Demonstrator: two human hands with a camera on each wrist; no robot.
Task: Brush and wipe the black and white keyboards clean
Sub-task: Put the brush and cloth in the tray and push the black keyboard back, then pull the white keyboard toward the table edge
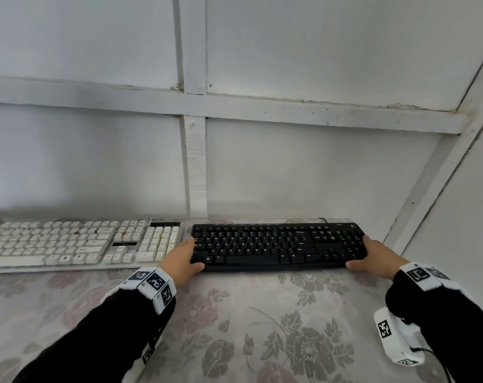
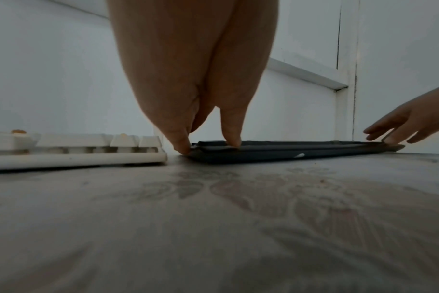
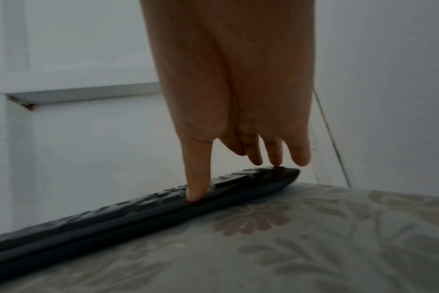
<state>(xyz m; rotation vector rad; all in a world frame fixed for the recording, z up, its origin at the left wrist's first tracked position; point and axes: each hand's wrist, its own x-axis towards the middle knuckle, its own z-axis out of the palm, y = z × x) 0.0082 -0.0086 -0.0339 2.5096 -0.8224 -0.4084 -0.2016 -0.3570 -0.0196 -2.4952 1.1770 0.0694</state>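
Observation:
The black keyboard lies flat on the floral cloth at centre right, close to the back wall. My left hand is at its left front corner. In the left wrist view the left hand has its thumb on the top of the black keyboard and a straight fingertip against its left end. My right hand is at the right end. In the right wrist view the right hand sets its thumb on the front rim of the black keyboard, with straight fingers over the corner. The white keyboard lies to the left, with orange crumbs on its keys.
A floral tablecloth covers the table in front of both keyboards. The white panelled wall stands right behind them, and a side wall closes the right. A black cable leaves the black keyboard's back edge.

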